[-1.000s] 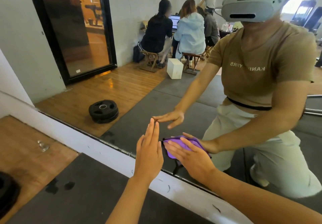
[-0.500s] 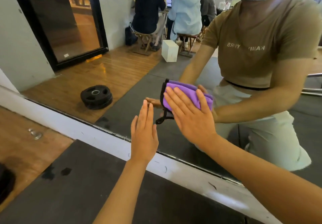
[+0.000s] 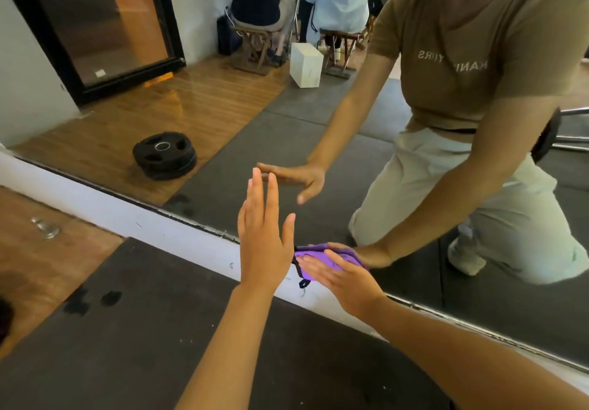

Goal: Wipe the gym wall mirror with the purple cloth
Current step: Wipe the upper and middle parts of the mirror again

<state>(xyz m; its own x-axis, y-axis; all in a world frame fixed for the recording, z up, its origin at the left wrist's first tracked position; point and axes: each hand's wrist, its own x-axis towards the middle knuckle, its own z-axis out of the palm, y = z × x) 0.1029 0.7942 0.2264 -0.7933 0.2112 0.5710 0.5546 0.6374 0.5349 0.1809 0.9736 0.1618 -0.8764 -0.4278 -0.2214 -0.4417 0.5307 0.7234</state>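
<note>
The right hand (image 3: 342,277), fingers flat, presses the purple cloth (image 3: 307,261) against the mirror (image 3: 223,167) at its bottom edge; at nine o'clock, the left hand (image 3: 264,243) is raised, fingers straight, holding nothing.

right hand (image 3: 345,279) dropped from mid-glass half a second ago back down to the bottom edge of the large frameless wall mirror (image 3: 398,259), flat palm pressing the folded purple microfibre cloth (image 3: 307,261) with its black trim just above the white baseboard strip; cloth now sits low, near the same spot as a second ago. left hand (image 3: 264,243) now overlaps the cloth's left edge, fingers straight. camera view tilted lower.
</note>
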